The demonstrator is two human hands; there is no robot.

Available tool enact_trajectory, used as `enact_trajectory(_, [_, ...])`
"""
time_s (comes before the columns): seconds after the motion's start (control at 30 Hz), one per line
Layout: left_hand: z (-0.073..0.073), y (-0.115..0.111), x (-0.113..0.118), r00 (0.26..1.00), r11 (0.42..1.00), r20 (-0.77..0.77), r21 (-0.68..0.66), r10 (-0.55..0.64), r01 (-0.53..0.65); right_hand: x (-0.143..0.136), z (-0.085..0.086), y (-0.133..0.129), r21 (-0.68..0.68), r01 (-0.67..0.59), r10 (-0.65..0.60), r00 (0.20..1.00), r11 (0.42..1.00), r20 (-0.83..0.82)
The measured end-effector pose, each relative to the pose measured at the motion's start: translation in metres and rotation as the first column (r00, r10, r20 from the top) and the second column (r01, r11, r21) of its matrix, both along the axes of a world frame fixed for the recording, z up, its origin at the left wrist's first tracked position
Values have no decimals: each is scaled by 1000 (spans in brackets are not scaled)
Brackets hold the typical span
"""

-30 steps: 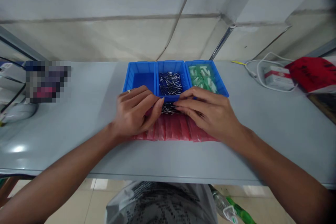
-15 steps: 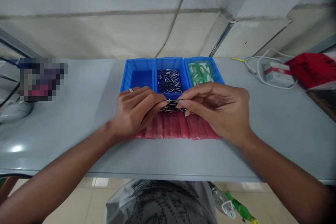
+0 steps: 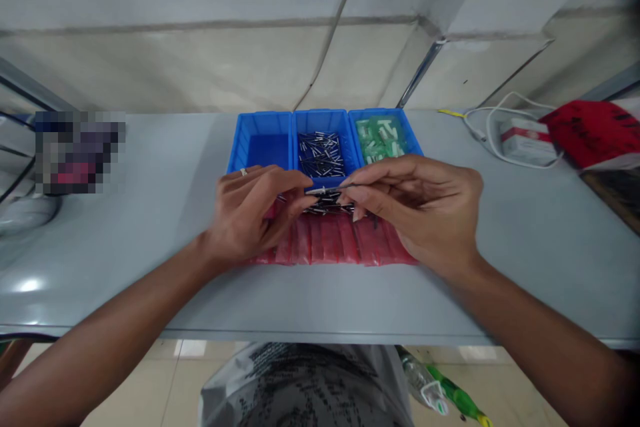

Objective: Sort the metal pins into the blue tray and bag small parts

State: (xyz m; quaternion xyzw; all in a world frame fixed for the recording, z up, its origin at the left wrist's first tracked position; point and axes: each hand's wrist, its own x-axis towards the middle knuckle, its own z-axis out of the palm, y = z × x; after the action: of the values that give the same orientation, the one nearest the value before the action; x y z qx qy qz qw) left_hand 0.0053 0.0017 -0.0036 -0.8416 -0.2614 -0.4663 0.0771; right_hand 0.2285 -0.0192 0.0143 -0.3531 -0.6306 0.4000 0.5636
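Observation:
In the head view, my right hand (image 3: 420, 207) pinches a thin dark pin with its thumb and fingertips. A slim white tip (image 3: 316, 191), which looks like a plastic plug, points left from the pin. Around that tip, the thumb and index finger of my left hand (image 3: 255, 207) are parted, with nothing gripped between them. Below both hands lies a pile of dark and silvery pins (image 3: 327, 203), partly hidden by the fingers. In front of it is a row of red plastic packets (image 3: 330, 240).
Three joined blue bins stand behind my hands: a left bin (image 3: 263, 140) with a bare floor, a middle bin holding metal pins (image 3: 320, 153), and a right bin with white pieces in green plastic (image 3: 383, 137). Rightward are a white box (image 3: 529, 140), cable and red bag (image 3: 593, 133).
My left thumb and index finger have parted from the white tip, which shows more fully. My right hand keeps its pinch, shifted slightly.

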Motion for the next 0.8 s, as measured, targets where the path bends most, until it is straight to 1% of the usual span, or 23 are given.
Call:
enact_trajectory(0.1, [1, 0, 0, 1000, 1000, -19, 11, -14, 14, 0, 0, 0, 4, -15, 15, 1000, 1000, -4])
enact_trajectory(0.2, [2, 0, 0, 999, 1000, -52, -16, -11, 10, -1, -1, -1, -8, -23, 23, 1000, 1000, 1])
enact_trajectory(0.33, [1, -2, -1, 1000, 999, -18, -42, -23, 22, 0, -2, -1, -7, -30, 30, 1000, 1000, -6])
enact_trajectory(0.43, [0, -4, 1, 999, 997, 2, -63, 33, -33, 1, -2, 0, -11, -25, 25, 1000, 1000, -11])
enact_trajectory(0.5, [-1, -5, 2, 997, 996, -2, -36, 77, -77, 1, -2, 0, -14, -18, 18, 1000, 1000, -10])
enact_trajectory(0.57, [-1, -6, 2, 996, 996, -1, 10, 90, -90, 1, -2, 0, -12, -12, 12, 1000, 1000, -5])
enact_trajectory(0.67, [-1, -5, 2, 997, 997, -17, 14, 74, -73, 0, -2, -1, -18, -6, 6, 1000, 1000, -2])
enact_trajectory(0.8, [0, -1, 0, 1000, 1000, -21, 21, 8, -7, -1, -3, -2, -21, -20, 20, 1000, 1000, -25])
